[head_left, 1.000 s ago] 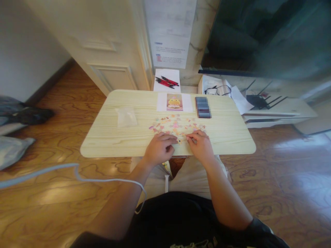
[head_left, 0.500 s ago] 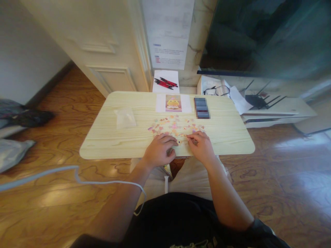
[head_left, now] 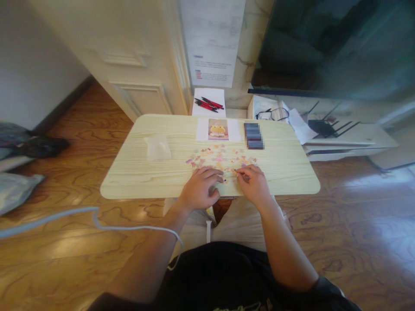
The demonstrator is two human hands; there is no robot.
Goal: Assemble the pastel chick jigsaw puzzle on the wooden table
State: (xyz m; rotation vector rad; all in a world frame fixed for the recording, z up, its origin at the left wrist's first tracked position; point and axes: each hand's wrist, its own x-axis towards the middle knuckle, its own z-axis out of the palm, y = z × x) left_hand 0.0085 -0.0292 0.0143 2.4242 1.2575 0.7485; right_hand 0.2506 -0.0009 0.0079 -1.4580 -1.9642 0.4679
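Note:
Small jigsaw pieces [head_left: 219,158] in pink, orange, yellow and purple lie loosely scattered on the pale wood-grain table [head_left: 126,172]. At their near left edge rests my left hand [head_left: 200,188], its thumb held apart from the fingers and nothing seen in its grasp. One piece with a dark spot [head_left: 225,180] lies just off those fingertips. Thumb and forefinger of my right hand [head_left: 255,185] are pinched at another small jigsaw piece [head_left: 235,170], partly covered by the fingertips. Behind the pieces is a printed picture [head_left: 218,129] of a yellow figure on white paper.
A clear plastic bag [head_left: 158,147] lies on the table's left side, and a dark pixelated rectangle [head_left: 254,136] at the back right. Beyond the far edge are red and black pens [head_left: 209,104] on white paper. A pale cable [head_left: 136,227] crosses over my left forearm.
The view has shifted very slightly. Both hands stay almost in place, with the right fingertips still pinched at a piece.

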